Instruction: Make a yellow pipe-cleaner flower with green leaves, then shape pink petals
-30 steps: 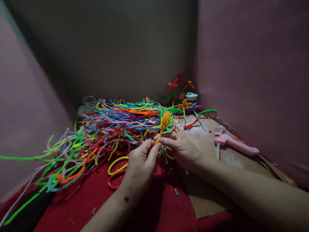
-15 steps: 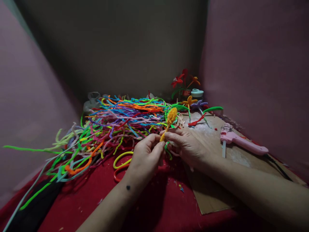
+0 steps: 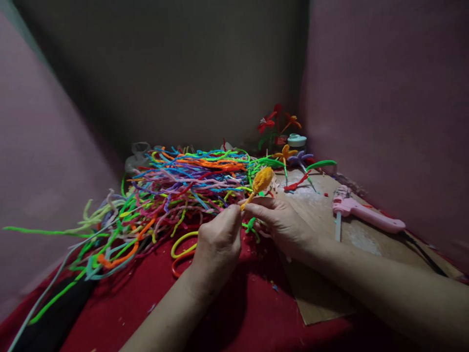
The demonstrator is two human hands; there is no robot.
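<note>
Centrally, both hands met above the red cloth [image 3: 234,318] that covered the tabletop; the left hand [image 3: 218,242] came up from the near side with its fingers [image 3: 231,217] pressed together, pinching the lower end of an orange pipe-cleaner stem; the right hand [image 3: 282,222] reached in from the right, its fingers [image 3: 256,209] closed on the same stem just beside the left ones; the orange pipe-cleaner bud [image 3: 262,179] stood at the far end of that stem, tilted up and to the right, just above the fingertips; a short green pipe-cleaner piece [image 3: 251,227] curled below the right hand, touching or nearly touching it, which I could not tell; a large tangled heap of coloured pipe cleaners [image 3: 176,190] spread over the left and far part of the cloth; a yellow loop [image 3: 181,244] and an orange-red loop [image 3: 179,264] lay on the cloth just left of the left wrist; to the right a brown cardboard sheet [image 3: 330,293] lay under the right forearm, and a pink glue gun [image 3: 362,215] rested on it, well apart from the hands; at the far right corner finished pipe-cleaner flowers [image 3: 278,122] stood beside a small pale-lidded jar [image 3: 296,141]; more flowers [image 3: 293,157] lay flat nearer, on the far edge of the cardboard
</note>
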